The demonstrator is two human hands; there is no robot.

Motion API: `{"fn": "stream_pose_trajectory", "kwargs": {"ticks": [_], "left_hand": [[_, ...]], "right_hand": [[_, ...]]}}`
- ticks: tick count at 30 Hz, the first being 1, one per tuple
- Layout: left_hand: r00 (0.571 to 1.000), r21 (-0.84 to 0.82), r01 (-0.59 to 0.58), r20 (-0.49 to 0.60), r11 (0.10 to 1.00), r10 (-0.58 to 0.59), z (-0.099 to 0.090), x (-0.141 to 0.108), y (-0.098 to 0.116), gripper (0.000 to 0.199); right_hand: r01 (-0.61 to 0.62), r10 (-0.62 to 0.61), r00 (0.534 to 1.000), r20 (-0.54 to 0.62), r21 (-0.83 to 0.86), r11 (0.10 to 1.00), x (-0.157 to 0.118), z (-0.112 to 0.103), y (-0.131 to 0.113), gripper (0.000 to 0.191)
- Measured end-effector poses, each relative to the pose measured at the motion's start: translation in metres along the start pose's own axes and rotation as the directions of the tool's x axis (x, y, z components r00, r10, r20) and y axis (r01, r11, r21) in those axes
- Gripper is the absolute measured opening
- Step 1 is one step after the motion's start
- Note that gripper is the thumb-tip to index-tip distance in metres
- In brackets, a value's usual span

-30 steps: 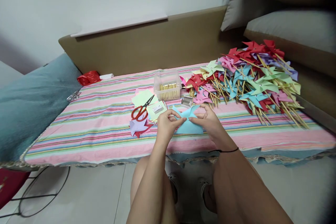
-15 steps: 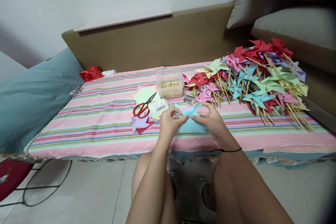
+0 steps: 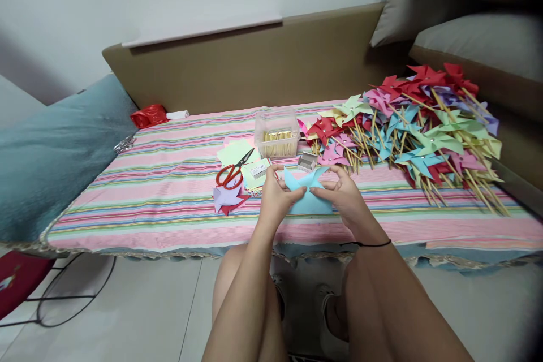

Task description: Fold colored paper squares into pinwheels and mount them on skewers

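Between my two hands is a light-blue paper pinwheel (image 3: pixel 311 203) without a stick, its corners folded in toward the middle. My left hand (image 3: pixel 278 195) is closed on its left side, thumb pressed near the centre. On the right side my right hand (image 3: pixel 339 192) pinches the paper, its thumb also close to the centre. What lies under the thumbs is hidden. Just beyond the hands sits a small open grey box (image 3: pixel 307 162). Left of my left hand are red-handled scissors (image 3: pixel 231 174), a stack of coloured paper (image 3: pixel 253 182) with a small white box (image 3: pixel 259 169), and a purple paper pinwheel shape (image 3: pixel 227 197).
A clear plastic box (image 3: pixel 278 150) of short wooden sticks stands behind the hands. Many finished pinwheels (image 3: pixel 428 138) on sticks are heaped at the right. A red plastic bag (image 3: pixel 149 116) lies far left on the striped cloth (image 3: pixel 161 181). A brown backboard (image 3: pixel 254 68) rises behind.
The fingers of my left hand have shifted slightly up along the blue paper. My right hand keeps nearly the same grip. The whole view has moved a little.
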State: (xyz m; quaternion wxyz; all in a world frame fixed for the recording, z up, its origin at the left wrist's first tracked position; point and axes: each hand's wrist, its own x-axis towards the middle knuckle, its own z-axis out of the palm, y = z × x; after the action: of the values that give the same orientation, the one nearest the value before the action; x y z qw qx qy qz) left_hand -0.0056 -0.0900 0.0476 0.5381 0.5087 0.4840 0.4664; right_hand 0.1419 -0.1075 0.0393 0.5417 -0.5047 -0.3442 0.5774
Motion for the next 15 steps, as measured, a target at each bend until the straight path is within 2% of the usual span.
{"fn": "stream_pose_trajectory", "kwargs": {"ticks": [8, 11, 15], "left_hand": [[0.994, 0.023, -0.013, -0.108, 1.0, 0.016, 0.0, 0.0009, 0.0031, 0.059], [0.994, 0.002, -0.001, -0.106, 1.0, 0.001, 0.0009, 0.0008, 0.0042, 0.06], [0.997, -0.045, 0.013, -0.074, 0.999, -0.016, 0.0036, 0.0008, 0.0038, 0.061]], "right_hand": [[0.059, -0.059, 0.998, 0.001, -0.068, 0.996, -0.0003, 0.0004, -0.0024, 0.066], [0.077, -0.075, 0.997, 0.026, -0.042, 0.996, 0.0003, 0.0012, -0.0006, 0.07], [0.066, -0.066, 0.998, -0.008, 0.004, 0.998, 0.0011, 0.0018, 0.002, 0.075]]}}
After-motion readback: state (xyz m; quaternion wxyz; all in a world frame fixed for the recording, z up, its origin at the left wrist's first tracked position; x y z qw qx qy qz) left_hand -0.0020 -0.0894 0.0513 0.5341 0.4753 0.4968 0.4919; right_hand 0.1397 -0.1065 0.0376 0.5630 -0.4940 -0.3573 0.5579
